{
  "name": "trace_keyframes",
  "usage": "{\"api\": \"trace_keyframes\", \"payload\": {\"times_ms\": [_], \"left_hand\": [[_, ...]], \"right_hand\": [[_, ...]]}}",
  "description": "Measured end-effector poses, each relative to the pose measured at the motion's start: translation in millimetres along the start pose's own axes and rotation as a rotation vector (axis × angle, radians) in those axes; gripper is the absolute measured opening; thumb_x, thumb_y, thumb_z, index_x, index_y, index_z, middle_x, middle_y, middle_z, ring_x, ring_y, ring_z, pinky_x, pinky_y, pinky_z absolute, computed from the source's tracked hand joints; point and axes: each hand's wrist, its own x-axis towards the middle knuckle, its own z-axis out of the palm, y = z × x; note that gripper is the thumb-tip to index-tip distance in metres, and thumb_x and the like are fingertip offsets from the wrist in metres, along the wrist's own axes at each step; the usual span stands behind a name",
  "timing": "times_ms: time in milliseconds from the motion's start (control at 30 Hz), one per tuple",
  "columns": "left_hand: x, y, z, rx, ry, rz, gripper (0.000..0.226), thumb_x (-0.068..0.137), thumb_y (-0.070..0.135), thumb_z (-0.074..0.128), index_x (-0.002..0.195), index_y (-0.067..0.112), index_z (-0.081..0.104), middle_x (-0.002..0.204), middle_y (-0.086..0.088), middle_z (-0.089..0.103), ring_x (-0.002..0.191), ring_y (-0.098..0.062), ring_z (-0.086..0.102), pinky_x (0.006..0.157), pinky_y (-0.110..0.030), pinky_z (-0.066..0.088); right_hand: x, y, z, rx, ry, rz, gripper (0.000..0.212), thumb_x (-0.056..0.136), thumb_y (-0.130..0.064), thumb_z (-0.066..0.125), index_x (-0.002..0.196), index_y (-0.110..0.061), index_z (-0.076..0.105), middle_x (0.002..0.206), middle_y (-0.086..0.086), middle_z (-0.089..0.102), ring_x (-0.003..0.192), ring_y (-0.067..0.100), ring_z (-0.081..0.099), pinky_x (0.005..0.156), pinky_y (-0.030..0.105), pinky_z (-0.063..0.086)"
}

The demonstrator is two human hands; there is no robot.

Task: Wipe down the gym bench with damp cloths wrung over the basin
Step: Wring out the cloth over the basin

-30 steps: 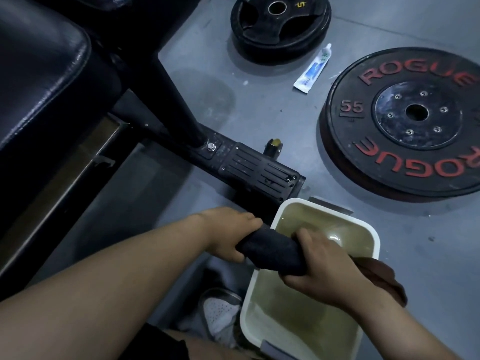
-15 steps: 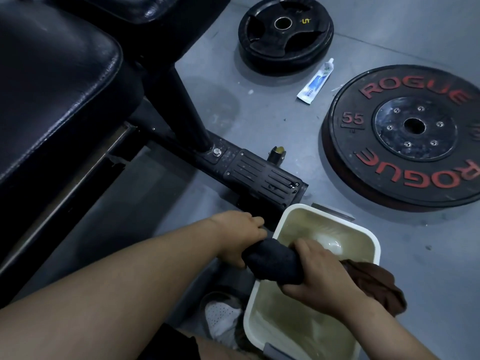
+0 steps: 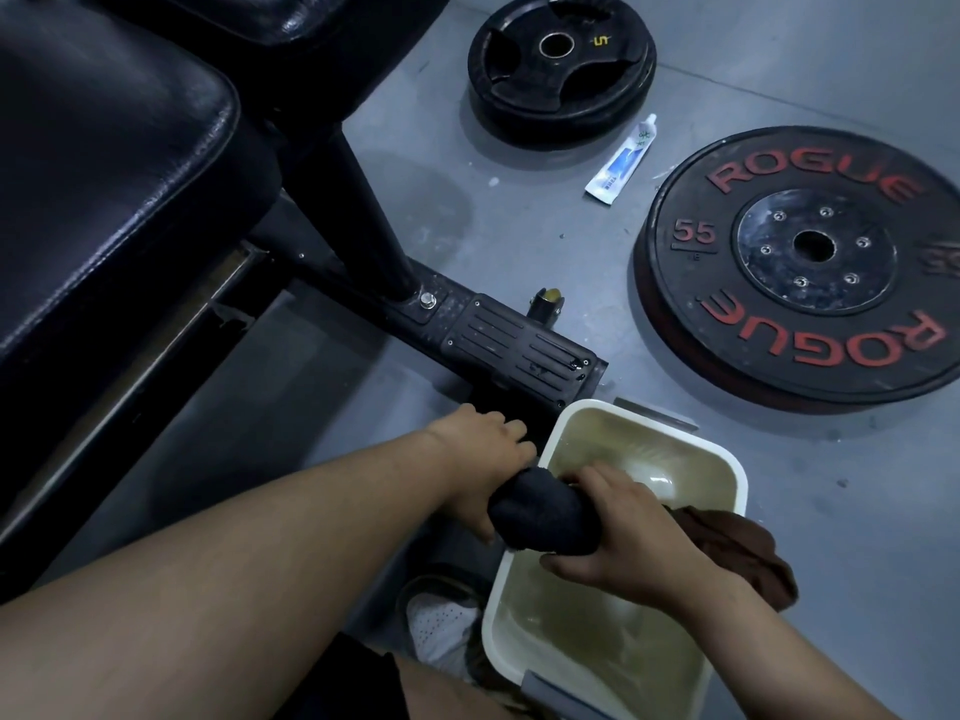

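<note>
A rolled black cloth (image 3: 543, 517) is held over the left rim of a white basin (image 3: 727, 462) that holds murky water. My left hand (image 3: 480, 467) grips the cloth's left end and my right hand (image 3: 618, 530) grips its right end. A brown cloth (image 3: 743, 556) hangs over the basin's right rim, partly behind my right wrist. The gym bench's black padded seat (image 3: 109, 163) fills the upper left, its black foot bar (image 3: 514, 345) lying on the floor just beyond the basin.
A large black 55 lb plate with red lettering (image 3: 810, 262) lies on the grey floor at the right. A smaller black plate (image 3: 558, 59) lies at the top, with a white and blue tube (image 3: 623, 161) between them. My white shoe (image 3: 441, 631) is left of the basin.
The view has shifted so the bench and plates sit lower in frame. Both hands stay clamped on the black cloth over the basin, a little closer together, the roll looking shorter and thicker.
</note>
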Motion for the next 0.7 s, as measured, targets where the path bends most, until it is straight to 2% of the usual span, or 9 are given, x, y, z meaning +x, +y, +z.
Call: {"api": "trace_keyframes", "payload": {"times_ms": [133,300,400,500,600,700], "left_hand": [[-0.2,-0.7,1.6,-0.026,-0.004,0.027,0.06,0.076,0.048,0.072,0.124,0.018,0.051,0.12,-0.003,0.053,0.107,-0.026,0.055,0.08,-0.037,0.043],[-1.0,-7.6,1.4,-0.031,0.048,0.014,0.051,0.079,0.041,0.069,0.121,0.017,0.052,0.117,-0.003,0.052,0.102,-0.024,0.054,0.073,-0.033,0.037],[0.9,-9.8,4.2,-0.047,0.068,-0.019,0.056,0.077,0.047,0.069,0.12,0.018,0.049,0.118,-0.002,0.049,0.105,-0.023,0.052,0.08,-0.038,0.043],[1.2,-9.4,4.6,-0.054,0.013,-0.039,0.069,0.073,0.054,0.073,0.125,0.019,0.043,0.123,-0.003,0.046,0.109,-0.023,0.049,0.088,-0.045,0.043],[1.6,-8.8,5.3,-0.044,-0.004,-0.03,0.078,0.068,0.059,0.076,0.126,0.019,0.042,0.124,-0.003,0.045,0.11,-0.024,0.049,0.093,-0.05,0.043],[1.8,-7.3,5.1,-0.067,0.028,-0.019,0.079,0.066,0.062,0.075,0.126,0.02,0.044,0.122,-0.002,0.046,0.108,-0.024,0.05,0.094,-0.051,0.044]], "right_hand": [[0.5,-2.9,-0.5,0.01,0.035,-0.004,0.052,0.062,-0.066,0.067,0.099,-0.033,0.053,0.086,-0.018,0.048,0.078,0.004,0.048,0.07,0.023,0.039],[-0.5,-9.8,0.5,0.003,0.119,0.019,0.052,0.064,-0.064,0.066,0.1,-0.028,0.055,0.087,-0.014,0.052,0.078,0.009,0.051,0.07,0.026,0.044],[-0.3,-9.4,4.1,0.023,0.152,0.037,0.055,0.063,-0.063,0.068,0.103,-0.026,0.057,0.085,-0.015,0.047,0.075,0.008,0.048,0.068,0.026,0.04],[-1.3,-7.5,6.7,0.036,0.131,0.047,0.061,0.063,-0.065,0.068,0.11,-0.028,0.056,0.09,-0.015,0.049,0.08,0.005,0.048,0.074,0.026,0.042],[-0.7,-6.2,5.5,0.055,0.109,0.048,0.064,0.063,-0.065,0.068,0.116,-0.03,0.054,0.094,-0.017,0.05,0.085,0.004,0.049,0.079,0.026,0.043],[1.7,-6.7,6.0,0.063,0.093,0.043,0.066,0.064,-0.065,0.068,0.118,-0.03,0.053,0.099,-0.016,0.055,0.089,0.004,0.053,0.08,0.027,0.045]]}}
